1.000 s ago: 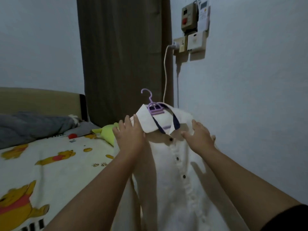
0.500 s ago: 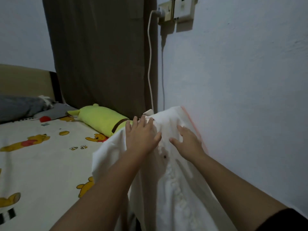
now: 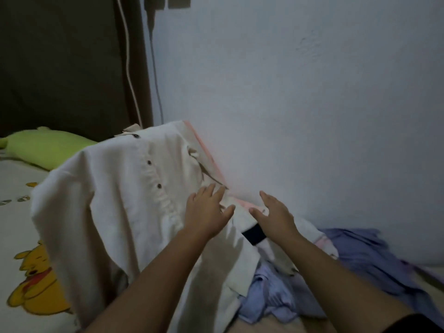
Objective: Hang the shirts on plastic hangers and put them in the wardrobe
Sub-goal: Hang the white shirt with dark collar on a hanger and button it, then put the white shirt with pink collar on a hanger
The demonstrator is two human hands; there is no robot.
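two hands are flat and hold nothing. the left hand (image 3: pixel 208 213) rests on the white shirt (image 3: pixel 115 203); the right hand (image 3: pixel 274 213) hovers just beside it. the shirt lies draped on the bed (image 3: pixel 16 227) by the wall. it looks soft, light and floppy. best to pinch it at the collar or shoulders.

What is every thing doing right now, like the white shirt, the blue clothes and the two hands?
white shirt: draped over a pile against the wall, buttons facing up.
blue clothes: crumpled in a heap by the wall.
left hand: open, fingers spread, resting on the white shirt.
right hand: open, fingers spread; I cannot tell if it touches the cloth.
green pillow: lying on the bed.
white cable: hanging down the wall.
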